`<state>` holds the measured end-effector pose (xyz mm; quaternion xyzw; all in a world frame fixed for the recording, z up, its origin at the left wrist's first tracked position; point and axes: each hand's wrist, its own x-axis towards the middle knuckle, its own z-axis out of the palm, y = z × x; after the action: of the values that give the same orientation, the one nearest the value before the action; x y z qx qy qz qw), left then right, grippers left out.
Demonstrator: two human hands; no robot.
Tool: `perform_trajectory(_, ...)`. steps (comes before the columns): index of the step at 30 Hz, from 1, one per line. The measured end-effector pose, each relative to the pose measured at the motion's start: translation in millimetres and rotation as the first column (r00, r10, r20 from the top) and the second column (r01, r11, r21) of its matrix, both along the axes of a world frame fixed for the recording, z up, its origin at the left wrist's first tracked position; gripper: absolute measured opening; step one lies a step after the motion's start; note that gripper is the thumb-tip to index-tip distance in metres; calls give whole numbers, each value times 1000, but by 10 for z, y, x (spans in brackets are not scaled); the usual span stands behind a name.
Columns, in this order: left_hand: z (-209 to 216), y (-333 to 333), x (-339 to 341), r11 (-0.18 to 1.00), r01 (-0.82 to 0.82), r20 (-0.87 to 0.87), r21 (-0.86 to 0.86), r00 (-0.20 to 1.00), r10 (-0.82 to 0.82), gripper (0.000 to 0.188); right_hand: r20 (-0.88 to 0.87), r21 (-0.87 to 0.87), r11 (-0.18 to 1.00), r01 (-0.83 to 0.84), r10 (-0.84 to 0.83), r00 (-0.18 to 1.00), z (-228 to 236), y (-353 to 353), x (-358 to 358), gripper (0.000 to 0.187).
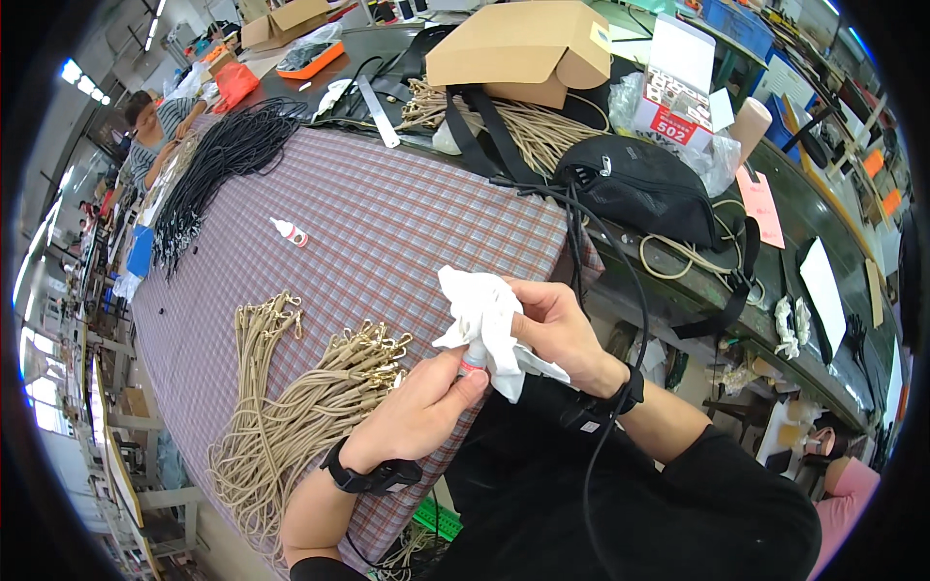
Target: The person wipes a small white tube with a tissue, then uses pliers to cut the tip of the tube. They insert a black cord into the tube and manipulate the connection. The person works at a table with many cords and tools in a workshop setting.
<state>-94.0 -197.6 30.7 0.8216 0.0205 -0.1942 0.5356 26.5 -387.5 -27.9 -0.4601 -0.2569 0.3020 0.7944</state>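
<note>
- Holding a small bottle (472, 363) upside or upright, I cannot tell which, the left hand (421, 409) has thumb and fingers closed around its body, above the near edge of the table.
- Pinched between the thumb and fingers of the right hand (560, 327), a crumpled white cloth (481, 305) wraps the bottle's upper end and hides it.
- The bottle should be light and slightly squeezable, perhaps slippery if wet; its lower body seems the surest hold. The cloth looks soft, limp and hard to damage, best taken by a bunched fold.
- A red band shows on the held bottle, its print covered or too small to read.
- Near the hands, tan cords (281, 426) with brass-coloured clips (373, 347) lie on the checked tablecloth (387, 208).
- Farther off, a second bottle (291, 233) lies on its side; its label has red and dark patches, with lettering too small to make out.
- Across the table, a white-and-red box (668, 124) bears large pale print on a red panel; a pink sheet (762, 208) beside the black pouch (635, 189) carries red marks.
</note>
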Motion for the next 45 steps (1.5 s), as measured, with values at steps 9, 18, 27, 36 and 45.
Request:
perform_trajectory(9,-188,-133,-28,968,-100,6,-230,995,104,37,424,-26,928,372,-327,845,80,149,-89,7)
perform_trajectory(18,13,-137,-54,983,-83,95,-164,990,99,22,34,-101,878,467,-466,884,25,-43,83,13)
perform_trajectory(27,-172,-88,-28,981,-157,153,-116,973,173,24,-317,6,976,216,-204,926,-136,-285,241,29)
perform_trajectory(36,174,-10,117,836,-337,466,433,878,112,21,-327,124,980,154,-106,939,-90,-246,290,31)
perform_trajectory(45,-53,803,545,491,-453,472,744,876,94,31,-284,158,987,28,18,959,78,501,750,30)
